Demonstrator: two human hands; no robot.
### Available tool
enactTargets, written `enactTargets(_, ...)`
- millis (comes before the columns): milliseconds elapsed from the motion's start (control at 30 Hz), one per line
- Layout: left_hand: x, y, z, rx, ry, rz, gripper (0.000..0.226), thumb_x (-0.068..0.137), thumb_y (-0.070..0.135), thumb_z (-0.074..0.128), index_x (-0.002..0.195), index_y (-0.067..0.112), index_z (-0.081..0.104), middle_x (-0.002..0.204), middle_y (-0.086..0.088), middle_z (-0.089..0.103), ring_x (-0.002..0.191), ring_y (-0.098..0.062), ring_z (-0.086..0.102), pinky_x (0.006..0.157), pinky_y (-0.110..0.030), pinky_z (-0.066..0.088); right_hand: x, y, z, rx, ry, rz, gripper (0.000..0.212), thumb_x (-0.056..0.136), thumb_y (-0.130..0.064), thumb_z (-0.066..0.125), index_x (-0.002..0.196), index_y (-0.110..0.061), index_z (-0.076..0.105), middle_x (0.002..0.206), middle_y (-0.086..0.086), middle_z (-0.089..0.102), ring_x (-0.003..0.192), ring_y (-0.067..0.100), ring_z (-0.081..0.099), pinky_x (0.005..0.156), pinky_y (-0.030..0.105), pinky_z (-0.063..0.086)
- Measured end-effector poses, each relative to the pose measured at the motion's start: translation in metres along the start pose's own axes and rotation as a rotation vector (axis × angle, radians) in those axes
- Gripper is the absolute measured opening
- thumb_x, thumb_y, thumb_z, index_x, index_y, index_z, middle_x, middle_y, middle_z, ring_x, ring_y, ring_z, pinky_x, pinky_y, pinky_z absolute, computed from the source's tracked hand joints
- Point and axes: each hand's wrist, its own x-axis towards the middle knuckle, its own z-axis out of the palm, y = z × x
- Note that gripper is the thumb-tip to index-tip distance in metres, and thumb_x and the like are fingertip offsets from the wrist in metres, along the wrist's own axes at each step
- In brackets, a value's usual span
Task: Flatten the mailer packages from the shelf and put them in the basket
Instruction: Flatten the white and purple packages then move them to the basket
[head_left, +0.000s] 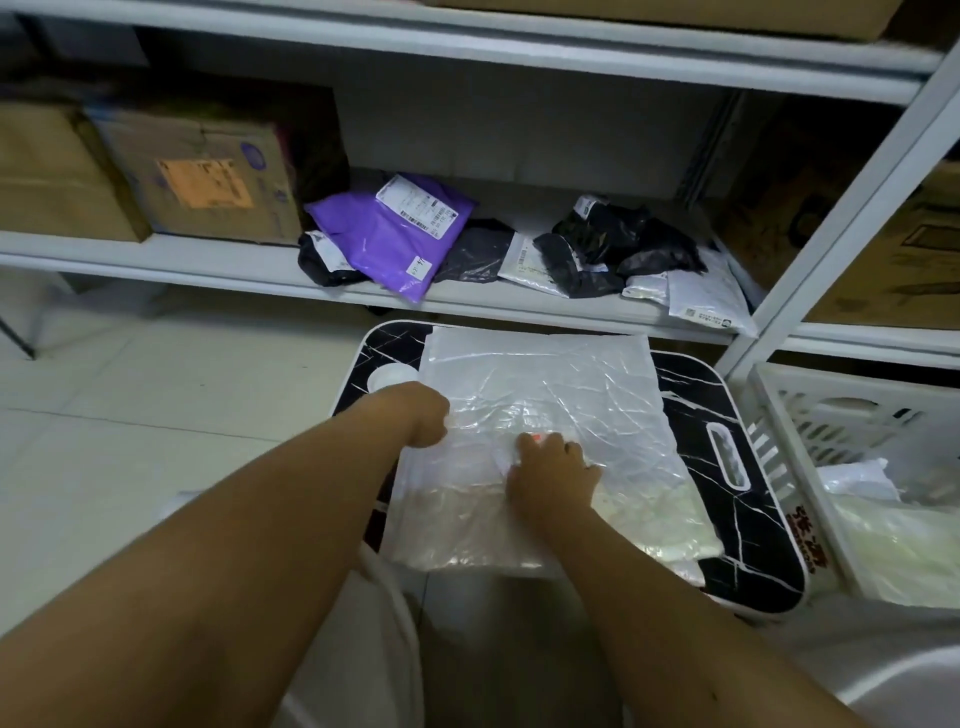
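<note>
Both hands, left (423, 415) and right (553, 475), pressed my white mailer (545, 395) flat on the counter (727, 426), grip unclear; next, basket (789, 415) right.

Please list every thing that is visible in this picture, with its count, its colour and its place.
white mailer: one, translucent white, spread on the small table
small table: one, black marble pattern with white rim, below the shelf
purple mailer: one, purple, on the shelf
black mailers: several, exact count unclear, black, on the shelf
white mailers: at least two, white, right end of the shelf
cardboard boxes: two, brown, left on the shelf
basket: one, white, right of the table, holding pale mailers
left hand: on the white mailer's left edge
right hand: on the white mailer's middle
</note>
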Motion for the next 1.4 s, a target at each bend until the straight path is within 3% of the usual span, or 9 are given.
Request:
enactTargets(200, 0.007, -0.030, -0.025, -0.057, 0.097, -0.026, 0.040, 0.100, 0.029, 0.040, 0.134, 0.011, 0.051, 0.140, -0.009, 0.050, 0.127, -0.027, 0.046, 0.106, -0.038, 0.038, 0.020, -0.030, -0.020, 0.067, 0.162, -0.124, 0.038, 0.099, -0.028, 0.039, 0.134, -0.017, 0.050, 0.134, 0.008, 0.048, 0.122, 0.025, 0.044, 0.100, 0.041, 0.041)
enactTargets(400, 0.026, -0.047, -0.030, -0.251, 0.211, -0.108, 0.038, 0.099, 0.028, 0.043, 0.132, 0.013, 0.052, 0.134, -0.009, 0.055, 0.122, -0.026, 0.051, 0.101, -0.035, 0.040, 0.062, -0.078, -0.035, 0.103, 0.279, -0.236, 0.035, 0.095, -0.022, 0.047, 0.128, -0.015, 0.056, 0.132, 0.007, 0.050, 0.117, 0.024, 0.047, 0.093, 0.037, 0.044)
enactTargets(633, 0.050, -0.078, -0.027, -0.382, 0.267, -0.180, 0.040, 0.098, 0.029, 0.046, 0.132, 0.009, 0.052, 0.130, -0.012, 0.056, 0.122, -0.029, 0.050, 0.101, -0.035, 0.038, 0.118, -0.129, -0.050, -0.007, 0.226, -0.327, 0.042, 0.093, -0.022, 0.056, 0.134, -0.016, 0.052, 0.150, 0.006, 0.034, 0.129, 0.027, 0.039, 0.098, 0.040, 0.041)
enactTargets(767, 0.063, -0.089, -0.018, -0.450, 0.321, -0.266, 0.039, 0.097, 0.025, 0.048, 0.134, 0.012, 0.049, 0.132, -0.012, 0.052, 0.122, -0.028, 0.050, 0.101, -0.038, 0.041, 0.149, -0.153, -0.047, -0.055, 0.202, -0.368, 0.040, 0.089, -0.023, 0.061, 0.128, -0.017, 0.052, 0.153, 0.001, 0.025, 0.125, 0.028, 0.039, 0.093, 0.041, 0.043)
enactTargets(933, 0.071, -0.094, -0.008, -0.525, 0.386, -0.299, 0.035, 0.094, 0.021, 0.047, 0.128, 0.012, 0.050, 0.124, -0.013, 0.049, 0.114, -0.031, 0.053, 0.095, -0.040, 0.046, 0.186, -0.174, -0.043, -0.155, 0.126, -0.368, 0.052, 0.091, -0.022, 0.056, 0.141, -0.018, 0.040, 0.159, -0.001, 0.010, 0.128, 0.028, 0.035, 0.096, 0.044, 0.041)
enactTargets(1133, 0.075, -0.092, -0.005, -0.568, 0.410, -0.308, 0.037, 0.095, 0.020, 0.044, 0.132, 0.013, 0.047, 0.130, -0.013, 0.047, 0.118, -0.031, 0.052, 0.096, -0.040, 0.043, 0.217, -0.185, -0.037, -0.290, 0.023, -0.337, 0.048, 0.095, -0.022, 0.049, 0.142, -0.018, 0.040, 0.162, 0.000, -0.001, 0.136, 0.029, 0.027, 0.101, 0.046, 0.036)
enactTargets(1300, 0.076, -0.087, -0.009, -0.587, 0.423, -0.304, 0.036, 0.095, 0.022, 0.044, 0.130, 0.014, 0.046, 0.131, -0.012, 0.045, 0.119, -0.032, 0.051, 0.096, -0.042, 0.042, 0.221, -0.189, -0.044, -0.139, 0.158, -0.332, 0.058, 0.095, -0.013, 0.044, 0.149, -0.010, 0.024, 0.160, 0.000, 0.010, 0.129, 0.027, 0.035, 0.098, 0.042, 0.037)
enactTargets(1400, 0.075, -0.085, -0.010, -0.584, 0.432, -0.301, 0.036, 0.097, 0.024, 0.043, 0.131, 0.013, 0.045, 0.130, -0.013, 0.044, 0.118, -0.032, 0.051, 0.096, -0.042, 0.043, 0.214, -0.187, -0.060, -0.008, 0.228, -0.371, 0.067, 0.090, -0.002, 0.047, 0.151, -0.004, 0.018, 0.160, 0.003, 0.004, 0.129, 0.029, 0.037, 0.102, 0.040, 0.038)
